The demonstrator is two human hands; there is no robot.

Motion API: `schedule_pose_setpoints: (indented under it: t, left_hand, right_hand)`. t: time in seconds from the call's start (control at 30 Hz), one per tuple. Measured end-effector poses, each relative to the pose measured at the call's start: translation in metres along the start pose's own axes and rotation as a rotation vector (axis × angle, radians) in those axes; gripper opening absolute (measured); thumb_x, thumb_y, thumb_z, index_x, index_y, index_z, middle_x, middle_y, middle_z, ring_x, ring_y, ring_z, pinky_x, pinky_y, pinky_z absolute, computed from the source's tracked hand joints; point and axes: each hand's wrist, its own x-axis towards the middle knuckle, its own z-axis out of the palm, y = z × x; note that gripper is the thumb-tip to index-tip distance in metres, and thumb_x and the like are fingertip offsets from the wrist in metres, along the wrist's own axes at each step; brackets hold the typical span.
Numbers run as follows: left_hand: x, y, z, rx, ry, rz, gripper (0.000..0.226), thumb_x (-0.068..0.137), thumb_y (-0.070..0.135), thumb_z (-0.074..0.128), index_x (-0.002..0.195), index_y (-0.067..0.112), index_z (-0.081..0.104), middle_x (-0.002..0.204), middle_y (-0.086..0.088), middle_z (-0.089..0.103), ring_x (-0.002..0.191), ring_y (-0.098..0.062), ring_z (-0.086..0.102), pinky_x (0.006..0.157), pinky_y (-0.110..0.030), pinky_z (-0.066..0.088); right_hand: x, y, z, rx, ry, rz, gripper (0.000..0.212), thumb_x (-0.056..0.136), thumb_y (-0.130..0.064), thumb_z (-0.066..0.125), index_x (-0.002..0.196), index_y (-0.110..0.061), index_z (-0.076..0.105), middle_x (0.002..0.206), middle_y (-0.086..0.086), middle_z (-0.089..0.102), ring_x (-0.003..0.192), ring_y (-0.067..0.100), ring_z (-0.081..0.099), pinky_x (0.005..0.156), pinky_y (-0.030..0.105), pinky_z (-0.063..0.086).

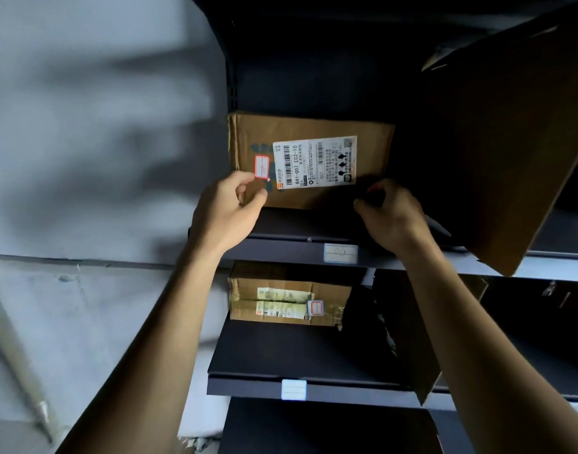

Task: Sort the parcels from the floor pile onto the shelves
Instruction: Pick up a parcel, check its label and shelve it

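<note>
A brown cardboard parcel (309, 129) with a white shipping label and a small red-framed sticker stands on the upper dark shelf (281, 224), against the shelf's left end. My left hand (227, 208) is at its lower left corner, fingers curled and thumb lying against the labelled face. My right hand (390, 213) is at the lower right corner, also with curled fingers, thumb pointing left along the bottom edge. Neither hand wraps round the parcel. Shadow hides the fingertips of my right hand.
A large cardboard box (517, 152) leans over the upper shelf just right of my right hand. On the shelf below lies a taped parcel (287, 304) with a dark bag (372, 322) beside it. Paper tags (340, 253) mark the shelf edges. A grey wall (101, 126) is at left.
</note>
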Motion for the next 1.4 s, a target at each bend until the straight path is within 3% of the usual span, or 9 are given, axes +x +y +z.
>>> schedule_pose_setpoints:
  t: [0.1, 0.23, 0.33, 0.5, 0.57, 0.8, 0.97, 1.2, 1.4]
  left_hand:
    - [-0.014, 0.007, 0.005, -0.047, 0.116, -0.006, 0.027, 0.094, 0.028, 0.067, 0.119, 0.020, 0.074, 0.097, 0.004, 0.068, 0.101, -0.017, 0.069, 0.097, -0.039, 0.056]
    - [-0.069, 0.055, 0.021, -0.321, 0.262, 0.062, 0.016, 0.098, 0.007, 0.065, 0.107, 0.013, 0.076, 0.092, 0.005, 0.072, 0.087, 0.004, 0.065, 0.083, -0.013, 0.052]
    - [-0.118, 0.119, 0.036, -0.498, 0.295, 0.184, 0.014, 0.098, 0.008, 0.065, 0.099, 0.016, 0.075, 0.090, 0.013, 0.075, 0.093, -0.001, 0.070, 0.086, -0.024, 0.057]
    - [-0.179, 0.249, 0.071, -0.635, 0.249, 0.426, 0.020, 0.095, 0.021, 0.060, 0.104, 0.009, 0.073, 0.099, 0.000, 0.076, 0.101, -0.016, 0.072, 0.088, -0.036, 0.058]
    - [-0.199, 0.294, 0.095, -0.666, 0.211, 0.481, 0.021, 0.095, 0.023, 0.059, 0.105, 0.010, 0.072, 0.099, 0.000, 0.075, 0.101, -0.018, 0.072, 0.088, -0.039, 0.058]
    - [-0.270, 0.411, 0.224, -0.789, -0.039, 0.520, 0.013, 0.097, 0.015, 0.061, 0.102, 0.012, 0.072, 0.096, 0.001, 0.075, 0.099, -0.016, 0.072, 0.085, -0.040, 0.057]
    - [-0.315, 0.484, 0.324, -0.912, -0.304, 0.546, 0.014, 0.098, 0.017, 0.060, 0.107, 0.017, 0.071, 0.099, 0.007, 0.075, 0.103, -0.012, 0.071, 0.086, -0.029, 0.054]
    - [-0.384, 0.575, 0.484, -1.051, -0.601, 0.537, 0.019, 0.099, 0.018, 0.058, 0.112, 0.013, 0.071, 0.103, 0.006, 0.075, 0.104, -0.008, 0.071, 0.089, -0.028, 0.056]
    - [-0.447, 0.650, 0.636, -1.220, -0.872, 0.280, 0.015, 0.095, 0.020, 0.061, 0.105, 0.019, 0.072, 0.099, 0.003, 0.077, 0.097, -0.010, 0.073, 0.083, -0.023, 0.056]
  right_hand:
    - [-0.022, 0.000, -0.006, -0.054, -0.001, -0.059, 0.047, 0.095, -0.038, 0.065, 0.139, -0.024, 0.060, 0.140, 0.009, 0.061, 0.127, 0.031, 0.059, 0.098, 0.037, 0.050]
    - [-0.095, 0.008, -0.024, 0.243, 0.043, -0.248, 0.037, 0.096, -0.027, 0.068, 0.132, -0.019, 0.066, 0.132, 0.001, 0.059, 0.123, 0.015, 0.058, 0.102, 0.025, 0.044]
    - [-0.150, 0.016, -0.062, 0.499, 0.041, -0.324, 0.030, 0.098, -0.024, 0.066, 0.128, -0.025, 0.067, 0.131, -0.011, 0.061, 0.123, -0.002, 0.055, 0.107, 0.019, 0.043]
    - [-0.185, 0.057, -0.187, 0.748, 0.216, -0.433, 0.024, 0.099, -0.018, 0.064, 0.122, -0.019, 0.070, 0.124, -0.007, 0.068, 0.116, 0.009, 0.065, 0.099, 0.024, 0.050]
    - [-0.189, 0.085, -0.238, 0.794, 0.262, -0.417, 0.021, 0.100, -0.015, 0.063, 0.120, -0.017, 0.070, 0.122, -0.005, 0.071, 0.109, 0.004, 0.068, 0.091, 0.019, 0.050]
    - [-0.212, 0.202, -0.369, 0.680, 0.456, -0.278, 0.020, 0.102, -0.013, 0.064, 0.119, -0.014, 0.073, 0.111, -0.004, 0.075, 0.105, 0.004, 0.070, 0.085, 0.015, 0.050]
    - [-0.227, 0.288, -0.451, 0.534, 0.617, -0.221, 0.017, 0.100, -0.009, 0.065, 0.114, -0.012, 0.074, 0.103, -0.003, 0.075, 0.095, 0.001, 0.070, 0.078, 0.010, 0.047]
    - [-0.235, 0.440, -0.549, 0.341, 0.833, -0.080, 0.016, 0.097, -0.004, 0.066, 0.109, -0.009, 0.076, 0.097, -0.005, 0.077, 0.092, 0.004, 0.072, 0.079, 0.015, 0.051]
    - [-0.239, 0.574, -0.620, 0.129, 0.929, 0.135, 0.017, 0.096, -0.006, 0.067, 0.105, -0.019, 0.074, 0.097, -0.007, 0.077, 0.093, 0.006, 0.073, 0.081, 0.016, 0.052]
